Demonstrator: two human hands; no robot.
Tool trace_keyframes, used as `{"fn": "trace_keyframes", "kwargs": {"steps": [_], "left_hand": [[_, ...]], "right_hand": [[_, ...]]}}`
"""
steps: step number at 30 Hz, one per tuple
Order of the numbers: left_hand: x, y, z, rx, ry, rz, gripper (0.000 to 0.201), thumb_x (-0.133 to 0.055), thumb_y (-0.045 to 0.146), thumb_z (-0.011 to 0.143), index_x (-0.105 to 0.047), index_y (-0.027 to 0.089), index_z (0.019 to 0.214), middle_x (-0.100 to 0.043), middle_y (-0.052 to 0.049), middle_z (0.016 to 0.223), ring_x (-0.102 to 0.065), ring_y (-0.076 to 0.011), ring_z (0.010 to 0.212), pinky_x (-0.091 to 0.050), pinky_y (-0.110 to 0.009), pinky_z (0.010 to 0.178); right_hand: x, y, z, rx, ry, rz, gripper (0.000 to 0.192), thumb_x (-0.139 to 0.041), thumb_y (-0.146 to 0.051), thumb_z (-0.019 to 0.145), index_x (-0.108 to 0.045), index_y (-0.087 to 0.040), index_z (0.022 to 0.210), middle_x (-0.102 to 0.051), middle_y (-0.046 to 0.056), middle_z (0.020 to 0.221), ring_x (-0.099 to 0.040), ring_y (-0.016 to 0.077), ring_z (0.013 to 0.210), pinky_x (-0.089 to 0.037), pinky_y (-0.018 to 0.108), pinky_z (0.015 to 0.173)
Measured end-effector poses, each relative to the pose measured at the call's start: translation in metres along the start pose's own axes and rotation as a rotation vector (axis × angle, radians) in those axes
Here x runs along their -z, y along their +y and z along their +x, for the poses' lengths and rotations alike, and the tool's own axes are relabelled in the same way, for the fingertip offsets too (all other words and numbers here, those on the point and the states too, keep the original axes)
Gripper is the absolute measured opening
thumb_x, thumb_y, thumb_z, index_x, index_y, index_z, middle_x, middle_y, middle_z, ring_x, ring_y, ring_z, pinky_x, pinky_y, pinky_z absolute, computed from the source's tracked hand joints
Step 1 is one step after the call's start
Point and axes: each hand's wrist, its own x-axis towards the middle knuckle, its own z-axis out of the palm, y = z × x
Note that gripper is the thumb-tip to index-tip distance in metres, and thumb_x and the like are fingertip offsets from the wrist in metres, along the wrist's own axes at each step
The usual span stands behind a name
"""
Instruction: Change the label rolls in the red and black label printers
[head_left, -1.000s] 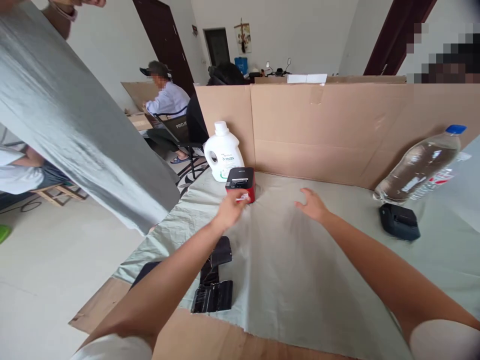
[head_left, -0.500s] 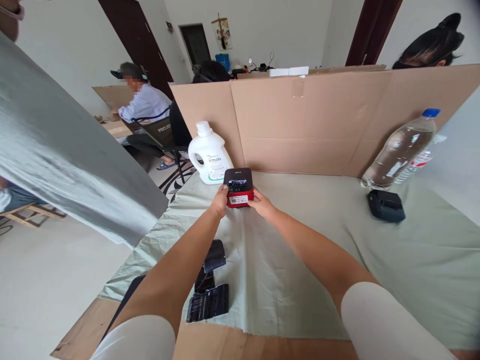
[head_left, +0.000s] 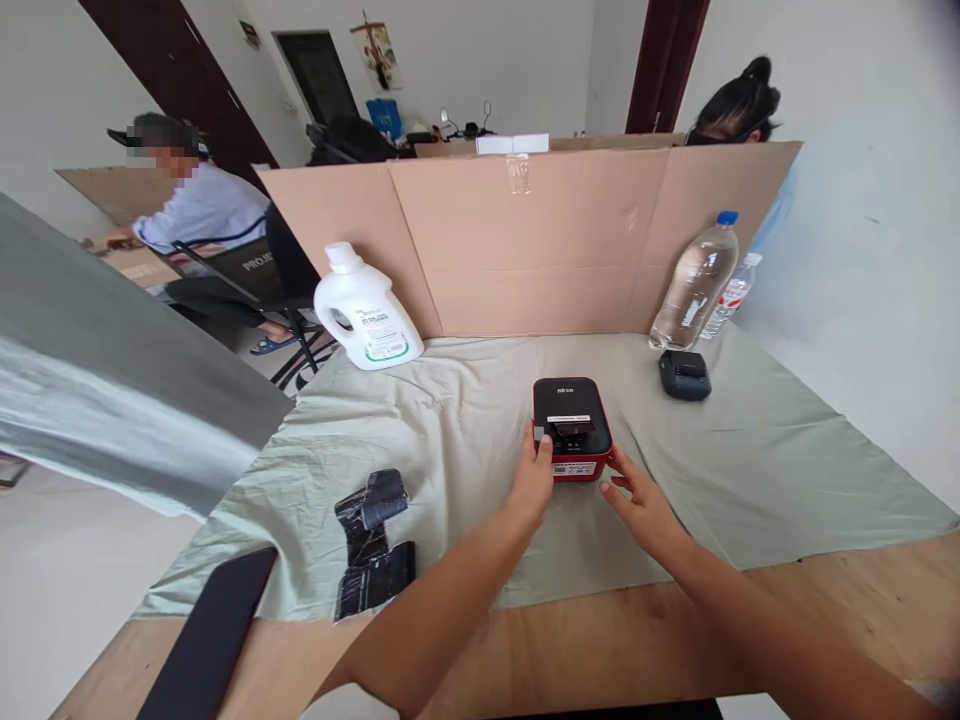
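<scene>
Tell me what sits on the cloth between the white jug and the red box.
Nothing: in the head view, only bare wrinkled cloth lies between the white jug and the red box.

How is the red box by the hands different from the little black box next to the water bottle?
The red box has red sides and a black top with a white label; the black box is black all over. The red box looks bigger and taller; the black box sits lower. Both hands, left hand and right hand, touch the red box; nothing touches the black box. Both rest on the green cloth.
</scene>
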Motion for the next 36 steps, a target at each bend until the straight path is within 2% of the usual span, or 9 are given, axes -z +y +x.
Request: {"fn": "trace_keyframes", "kwargs": {"steps": [4,9,12,15,18,22,27,32,36], "left_hand": [[-0.003,-0.003,-0.011,0.057,0.043,0.034,0.061,-0.050,0.049,0.091,-0.034,0.030,0.146,-0.031,-0.002,0.157,-0.027,-0.0217,0.145,-0.022,-0.038,0.120],[0.010,0.007,0.007,0.034,0.024,-0.073,0.061,-0.053,0.037,0.087,-0.037,0.028,0.145,-0.030,-0.001,0.158,-0.024,-0.0216,0.146,-0.024,-0.037,0.119],[0.014,0.015,0.024,0.020,-0.062,-0.171,0.074,-0.056,0.021,0.073,-0.039,0.028,0.144,-0.035,0.000,0.155,-0.028,-0.0226,0.145,-0.030,-0.036,0.115],[0.012,0.020,0.035,0.006,-0.167,-0.234,0.085,-0.052,0.012,0.058,-0.044,0.026,0.141,-0.050,-0.001,0.145,-0.042,-0.0235,0.136,-0.040,-0.035,0.108],[0.009,0.022,0.041,0.013,-0.194,-0.240,0.090,-0.049,0.011,0.052,-0.046,0.025,0.140,-0.055,-0.001,0.138,-0.050,-0.0234,0.128,-0.047,-0.032,0.099],[0.006,0.022,0.043,0.004,-0.186,-0.244,0.099,-0.047,0.009,0.049,-0.037,0.028,0.145,-0.047,0.001,0.147,-0.046,-0.0236,0.131,-0.049,-0.030,0.092],[0.006,0.021,0.043,-0.051,-0.172,-0.254,0.107,-0.047,0.007,0.050,-0.021,0.036,0.150,-0.031,0.005,0.156,-0.033,-0.0189,0.141,-0.041,-0.029,0.104],[0.005,0.015,0.043,-0.078,-0.177,-0.257,0.092,-0.048,0.010,0.052,-0.038,0.028,0.141,-0.036,0.000,0.153,-0.033,-0.0205,0.141,-0.035,-0.032,0.110],[0.008,0.019,0.045,-0.073,-0.146,-0.149,0.072,-0.047,0.011,0.051,-0.057,0.025,0.120,-0.037,0.001,0.152,-0.037,-0.0244,0.138,-0.038,-0.035,0.107]], "right_hand": [[0.004,0.005,-0.004,-0.008,0.032,-0.014,0.064,-0.052,-0.052,0.087,-0.036,-0.031,0.145,-0.048,0.009,0.145,-0.051,0.0274,0.129,-0.047,0.051,0.101],[0.002,-0.006,0.033,0.117,0.239,-0.070,0.052,-0.047,-0.054,0.090,-0.049,-0.029,0.135,-0.042,0.009,0.149,-0.038,0.0269,0.138,-0.038,0.053,0.109],[-0.007,-0.010,0.059,0.180,0.285,-0.072,0.042,-0.050,-0.051,0.089,-0.061,-0.027,0.121,-0.046,0.010,0.145,-0.038,0.0284,0.138,-0.034,0.054,0.111],[-0.020,-0.004,0.070,0.231,0.331,-0.047,0.037,-0.056,-0.042,0.084,-0.064,-0.025,0.117,-0.047,0.010,0.145,-0.042,0.0294,0.135,-0.033,0.055,0.112],[-0.029,0.003,0.068,0.284,0.362,-0.038,0.044,-0.054,-0.029,0.082,-0.058,-0.026,0.126,-0.042,0.008,0.149,-0.039,0.0277,0.138,-0.032,0.053,0.114],[-0.033,0.006,0.062,0.306,0.358,0.022,0.059,-0.051,-0.025,0.083,-0.042,-0.025,0.141,-0.041,0.008,0.150,-0.037,0.0258,0.139,-0.031,0.051,0.116],[-0.036,0.010,0.061,0.321,0.355,0.140,0.069,-0.052,-0.039,0.088,-0.025,-0.023,0.149,-0.038,0.011,0.152,-0.038,0.0274,0.139,-0.033,0.051,0.114],[-0.033,0.020,0.063,0.403,0.319,0.142,0.066,-0.039,-0.060,0.091,-0.035,-0.021,0.144,-0.043,0.012,0.147,-0.041,0.0303,0.137,-0.033,0.053,0.114],[-0.030,0.023,0.064,0.423,0.305,0.103,0.063,-0.030,-0.060,0.094,-0.039,-0.022,0.142,-0.044,0.010,0.148,-0.041,0.0300,0.137,-0.033,0.050,0.115]]}}
